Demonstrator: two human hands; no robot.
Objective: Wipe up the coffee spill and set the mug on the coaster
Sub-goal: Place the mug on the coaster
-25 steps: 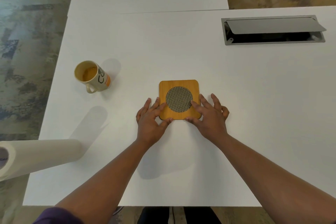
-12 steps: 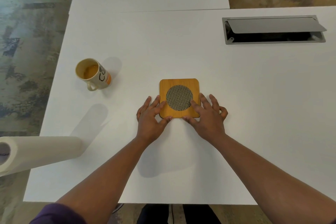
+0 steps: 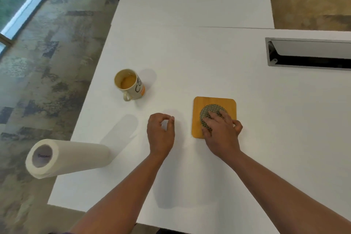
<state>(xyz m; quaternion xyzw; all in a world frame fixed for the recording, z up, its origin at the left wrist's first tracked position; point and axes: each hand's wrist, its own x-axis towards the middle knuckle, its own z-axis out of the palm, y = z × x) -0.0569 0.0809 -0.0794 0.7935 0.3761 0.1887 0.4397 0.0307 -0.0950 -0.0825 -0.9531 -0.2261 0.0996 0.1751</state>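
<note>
1. Mug [image 3: 130, 84] stands upright near the table's [image 3: 190, 62] left edge, light brown coffee low inside it, handle turned toward the near edge and toward me.
2. From my left hand [image 3: 160, 135] the mug lies ahead and a little left, apart from it, with bare table between. That hand is clearly the nearer one; my right hand [image 3: 221, 133] is off on the far side of it.
3. My left hand hovers just over the table beside the coaster [image 3: 214, 117], fingers curled loosely toward the thumb, holding nothing.
4. My right hand lies flat on the coaster, fingers [image 3: 212, 116] spread over its round woven centre, pressing rather than gripping. It holds nothing either.
5. The coaster sits flat, its edges roughly square with the table's near edge, to the right of the mug and well clear of it.
6. The paper roll [image 3: 66, 157] lies on its side at the near-left corner, its long axis running left to right, the open core end hanging past the left edge. It is left of my left hand and nearer me.
7. I can make out no coffee on the table, so I cannot tell where the spill is.
8. As I judge it, either reach, for the roll or the mug, belongs to my left hand, while my right steadies the coaster.
</note>
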